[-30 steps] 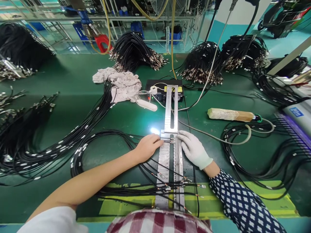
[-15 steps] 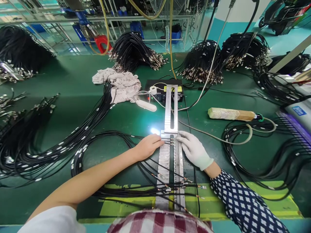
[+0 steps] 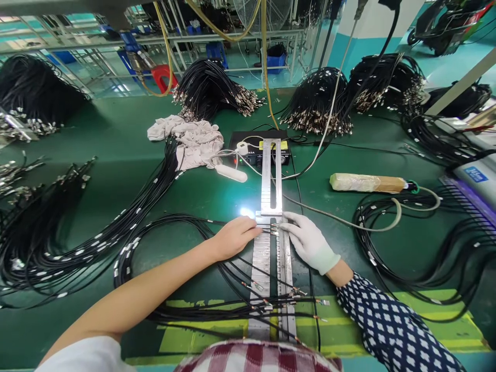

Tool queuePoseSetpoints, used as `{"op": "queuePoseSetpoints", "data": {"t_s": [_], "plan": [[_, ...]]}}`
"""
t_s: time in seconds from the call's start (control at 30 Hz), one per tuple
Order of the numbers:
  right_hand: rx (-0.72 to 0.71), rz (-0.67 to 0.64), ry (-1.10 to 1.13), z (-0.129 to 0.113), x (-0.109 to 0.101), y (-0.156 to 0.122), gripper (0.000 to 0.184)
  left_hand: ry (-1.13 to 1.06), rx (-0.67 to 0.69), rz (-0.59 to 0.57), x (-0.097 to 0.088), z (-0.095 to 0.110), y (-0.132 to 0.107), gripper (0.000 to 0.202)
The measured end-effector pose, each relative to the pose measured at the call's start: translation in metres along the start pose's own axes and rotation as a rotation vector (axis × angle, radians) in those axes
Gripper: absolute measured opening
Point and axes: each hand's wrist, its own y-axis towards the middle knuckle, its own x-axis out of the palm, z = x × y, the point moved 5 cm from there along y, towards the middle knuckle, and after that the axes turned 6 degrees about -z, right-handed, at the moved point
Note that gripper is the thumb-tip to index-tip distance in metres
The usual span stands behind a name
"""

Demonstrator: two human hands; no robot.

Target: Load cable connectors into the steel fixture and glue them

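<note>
In the head view, two hands meet at one slotted metal fixture point(image 3: 261, 266) on the green surface point(image 3: 124, 160). The left hand's point(image 3: 234, 237) grip is closed over several black cables point(image 3: 189, 217); the right hand's point(image 3: 310, 245) gloved fingertips are at their metal ends point(image 3: 274, 229), whether pinching them I cannot tell. One black box point(image 3: 253, 153) sits beyond.

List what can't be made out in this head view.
In the head view:
How the left hand meets the cables: hidden by the hand's own back.
Whether the right hand touches the terminals: too small to tell.
Black box: front partly hidden by the metal frame.
Grey machine: cut off by the right edge.
</note>
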Motion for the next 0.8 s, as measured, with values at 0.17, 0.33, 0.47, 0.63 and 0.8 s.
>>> {"op": "queuePoseSetpoints", "data": {"t_s": [0.17, 0.33, 0.47, 0.63, 0.8], "plan": [[-0.013, 0.001, -0.003, -0.001, 0.001, 0.0, 0.035, -0.039, 0.0, 0.038, 0.003, 0.004, -0.001, 0.027], [-0.049, 0.003, -0.005, -0.001, 0.001, -0.002, 0.037, -0.153, -0.064, 0.047, 0.012, 0.0, -0.01, 0.026], [-0.07, -0.004, 0.011, 0.001, 0.001, -0.002, 0.04, -0.097, -0.111, -0.014, 0.012, 0.003, -0.022, 0.033], [0.175, 0.034, 0.048, -0.001, -0.004, 0.006, 0.035, 0.033, -0.175, -0.074, 0.011, 0.008, -0.026, 0.038], [0.347, -0.097, -0.131, -0.017, 0.008, 0.014, 0.039, -0.058, -0.173, -0.142, 0.009, 0.027, -0.026, 0.027]]}}
